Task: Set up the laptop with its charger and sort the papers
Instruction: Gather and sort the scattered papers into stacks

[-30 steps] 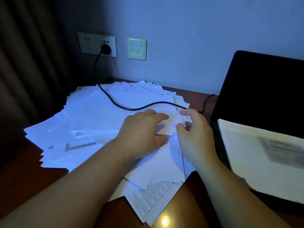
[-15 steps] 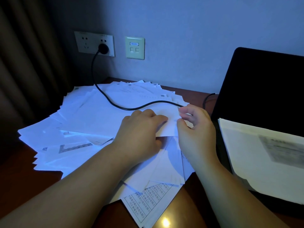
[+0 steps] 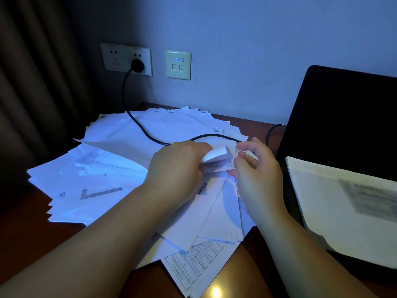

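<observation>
A fanned heap of white papers covers the left and middle of the wooden desk. My left hand grips a small folded sheet lifted off the heap. Beside it, my right hand pinches another thin slip at its edge. The black charger cable runs from a plug in the wall socket across the papers to the open laptop on the right. A few sheets lie over the laptop's keyboard.
Dark curtains hang at the left. On the wall sit a socket plate and a data port plate. Bare brown desk shows at the front left and between the heap and the laptop.
My left hand went from pressing flat on the heap to curling round a folded sheet and raising it. My right hand lifted a slip at the heap's right edge.
</observation>
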`<action>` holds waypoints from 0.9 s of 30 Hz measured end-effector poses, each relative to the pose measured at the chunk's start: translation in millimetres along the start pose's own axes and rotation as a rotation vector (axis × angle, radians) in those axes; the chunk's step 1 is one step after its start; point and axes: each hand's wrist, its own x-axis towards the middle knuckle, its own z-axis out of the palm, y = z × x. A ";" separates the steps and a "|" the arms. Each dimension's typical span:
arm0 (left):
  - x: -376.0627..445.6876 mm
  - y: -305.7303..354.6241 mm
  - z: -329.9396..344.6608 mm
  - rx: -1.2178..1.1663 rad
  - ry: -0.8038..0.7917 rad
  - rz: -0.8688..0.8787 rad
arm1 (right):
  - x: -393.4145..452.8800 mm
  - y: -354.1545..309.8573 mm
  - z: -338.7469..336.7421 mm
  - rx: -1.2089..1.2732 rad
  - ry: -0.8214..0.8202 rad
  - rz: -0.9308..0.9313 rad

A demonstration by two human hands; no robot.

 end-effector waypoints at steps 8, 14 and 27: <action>-11.3 10.6 -2.2 -0.002 -0.013 0.060 | -1.2 -13.1 1.5 0.207 0.032 0.135; -14.0 11.4 4.0 0.012 -0.035 0.091 | -7.6 -16.7 -0.2 0.340 0.005 0.140; -12.0 10.5 8.4 -0.066 0.080 0.024 | -9.8 -23.1 4.1 0.329 -0.080 0.080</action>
